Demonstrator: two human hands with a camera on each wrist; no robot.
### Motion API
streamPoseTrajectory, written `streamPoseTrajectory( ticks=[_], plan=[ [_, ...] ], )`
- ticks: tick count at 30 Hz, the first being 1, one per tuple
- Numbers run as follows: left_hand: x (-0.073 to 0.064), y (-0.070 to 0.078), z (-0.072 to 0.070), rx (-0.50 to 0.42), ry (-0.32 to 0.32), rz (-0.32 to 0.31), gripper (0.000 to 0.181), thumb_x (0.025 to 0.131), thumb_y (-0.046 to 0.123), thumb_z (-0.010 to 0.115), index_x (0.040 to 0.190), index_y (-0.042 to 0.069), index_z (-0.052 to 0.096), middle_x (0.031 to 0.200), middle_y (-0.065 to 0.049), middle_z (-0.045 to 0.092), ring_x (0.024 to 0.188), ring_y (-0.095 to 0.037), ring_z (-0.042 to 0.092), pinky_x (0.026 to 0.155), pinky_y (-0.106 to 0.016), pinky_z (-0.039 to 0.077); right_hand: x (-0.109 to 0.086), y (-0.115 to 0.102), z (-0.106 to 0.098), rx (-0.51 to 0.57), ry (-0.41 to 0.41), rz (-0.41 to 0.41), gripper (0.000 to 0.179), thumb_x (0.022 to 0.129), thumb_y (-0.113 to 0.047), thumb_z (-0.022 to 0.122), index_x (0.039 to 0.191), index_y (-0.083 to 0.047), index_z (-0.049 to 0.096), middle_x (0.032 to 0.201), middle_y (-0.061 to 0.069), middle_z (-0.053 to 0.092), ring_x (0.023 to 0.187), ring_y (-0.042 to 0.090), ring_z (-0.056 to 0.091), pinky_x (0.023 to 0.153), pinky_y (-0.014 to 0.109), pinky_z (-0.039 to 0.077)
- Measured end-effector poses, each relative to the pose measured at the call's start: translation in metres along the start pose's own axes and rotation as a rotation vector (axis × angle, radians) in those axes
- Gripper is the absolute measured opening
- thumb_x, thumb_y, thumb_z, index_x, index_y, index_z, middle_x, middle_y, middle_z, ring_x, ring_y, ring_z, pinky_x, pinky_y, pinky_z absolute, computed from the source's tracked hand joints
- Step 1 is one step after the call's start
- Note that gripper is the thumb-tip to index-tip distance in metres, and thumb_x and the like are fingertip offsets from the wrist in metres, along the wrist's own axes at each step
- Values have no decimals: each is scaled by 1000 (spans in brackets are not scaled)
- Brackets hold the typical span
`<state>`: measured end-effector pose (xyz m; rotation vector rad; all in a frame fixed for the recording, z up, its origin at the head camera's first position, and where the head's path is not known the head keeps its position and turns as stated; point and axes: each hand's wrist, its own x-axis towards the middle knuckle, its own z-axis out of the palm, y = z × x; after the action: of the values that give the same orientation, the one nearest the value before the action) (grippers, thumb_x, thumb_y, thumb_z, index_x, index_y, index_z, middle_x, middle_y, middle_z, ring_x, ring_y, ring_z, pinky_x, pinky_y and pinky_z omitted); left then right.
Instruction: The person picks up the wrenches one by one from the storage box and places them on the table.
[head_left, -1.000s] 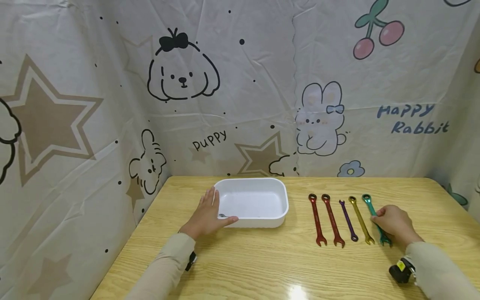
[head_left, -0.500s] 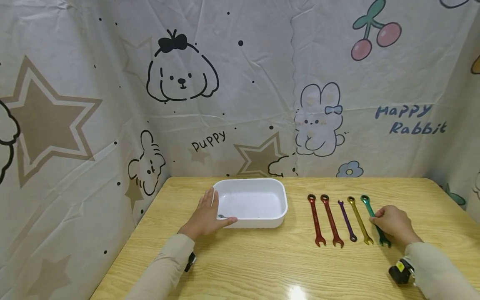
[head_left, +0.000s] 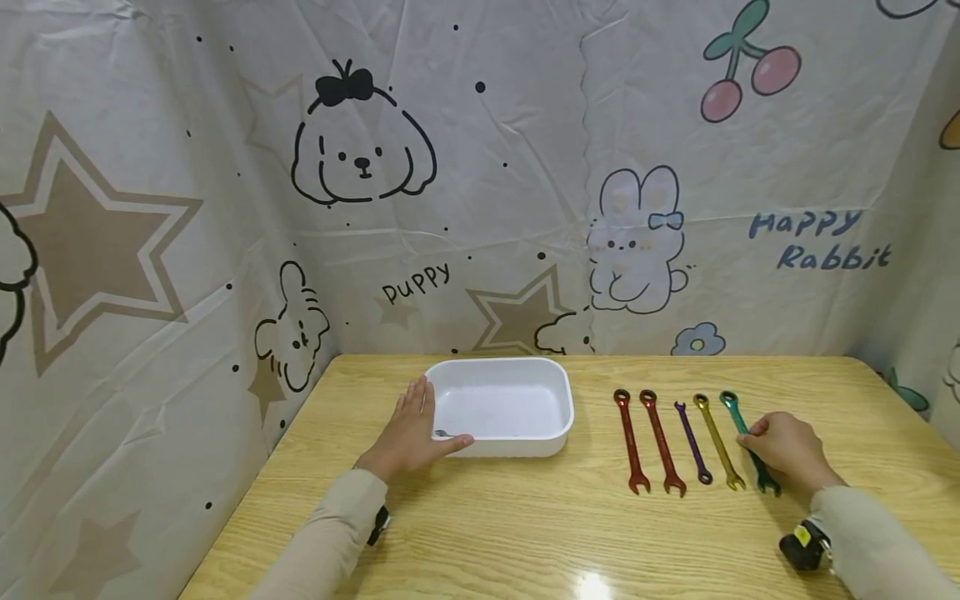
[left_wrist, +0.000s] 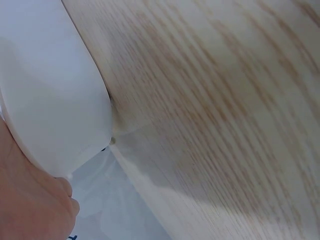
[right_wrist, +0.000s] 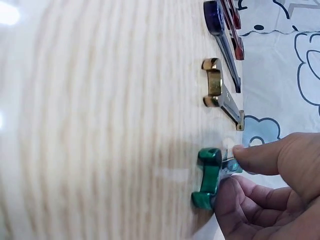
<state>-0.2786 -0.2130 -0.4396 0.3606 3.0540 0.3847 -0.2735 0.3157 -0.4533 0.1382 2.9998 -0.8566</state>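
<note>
A white rectangular tub (head_left: 501, 446) stands at the table's back, left of middle. My left hand (head_left: 408, 429) rests on its left front corner, fingers straight along the side and thumb along the front rim. A small dark metal tip (head_left: 442, 433) shows inside by that thumb; the rest is hidden. On the right, my right hand (head_left: 787, 446) pinches the shank of a green wrench (head_left: 750, 442) between thumb and fingers. The green wrench lies on the table, its open end (right_wrist: 210, 177) toward me in the right wrist view.
Left of the green wrench lie a gold wrench (head_left: 720, 442), a small purple wrench (head_left: 693, 443) and two red wrenches, one nearer the tub (head_left: 632, 442) and a second red wrench (head_left: 663, 442). A printed curtain (head_left: 480, 183) hangs behind the wooden table (head_left: 510, 533).
The view has shifted very slightly. Both hands, the tub and the wrenches keep their places.
</note>
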Motion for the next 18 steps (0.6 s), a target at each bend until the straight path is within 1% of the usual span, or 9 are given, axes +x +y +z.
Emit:
streamPoseTrajectory(
  ticks=[2,5,7,9,12,15,18],
  plan=[
    [0,0,0,-2,1,3,123,76,85,40,151,-3,0,159,-19,-7,147,-34,-4,119,-44,2,-1,-2,-1,2,9,6,30,90,-20,63,87,9,59,73,13,57,62,21,52,51,30,39],
    [-1,1,-1,-5,-1,1,122,76,85,40,151,-3,-1,159,-18,-8,147,-33,-5,119,-44,1,-1,-8,-3,-9,46,-10,40,91,-23,62,97,15,57,78,20,60,64,23,53,52,32,39],
    [-1,1,-1,-8,-4,2,122,76,85,41,150,-3,-1,159,-19,-7,146,-32,-7,119,-43,1,-1,-14,-4,-20,78,-40,45,92,-25,60,103,18,56,83,25,62,63,23,55,52,33,41],
    [-1,1,-1,-5,-2,4,122,77,85,41,151,-3,0,159,-20,-6,146,-32,-6,119,-44,1,-1,-23,-4,-23,105,-80,47,94,-26,60,106,19,56,87,28,63,64,25,57,52,34,43],
    [-1,1,0,-4,1,8,122,77,85,41,151,-4,1,159,-20,-5,146,-32,-7,119,-44,1,0,-43,-4,-1,123,-136,46,94,-27,60,106,17,58,92,30,64,70,32,62,54,39,48],
    [-1,1,-1,-5,-1,7,122,76,85,40,151,-3,1,159,-19,-7,146,-31,-7,119,-44,1,4,-70,-4,37,106,-175,45,94,-30,61,107,14,60,97,30,64,81,39,62,61,43,51],
    [-2,2,-2,-7,-4,6,123,76,85,40,151,-4,0,159,-19,-8,146,-31,-7,119,-44,0,9,-100,-1,84,69,-208,45,94,-32,61,109,10,61,100,27,65,85,37,62,65,43,52]
  ],
)
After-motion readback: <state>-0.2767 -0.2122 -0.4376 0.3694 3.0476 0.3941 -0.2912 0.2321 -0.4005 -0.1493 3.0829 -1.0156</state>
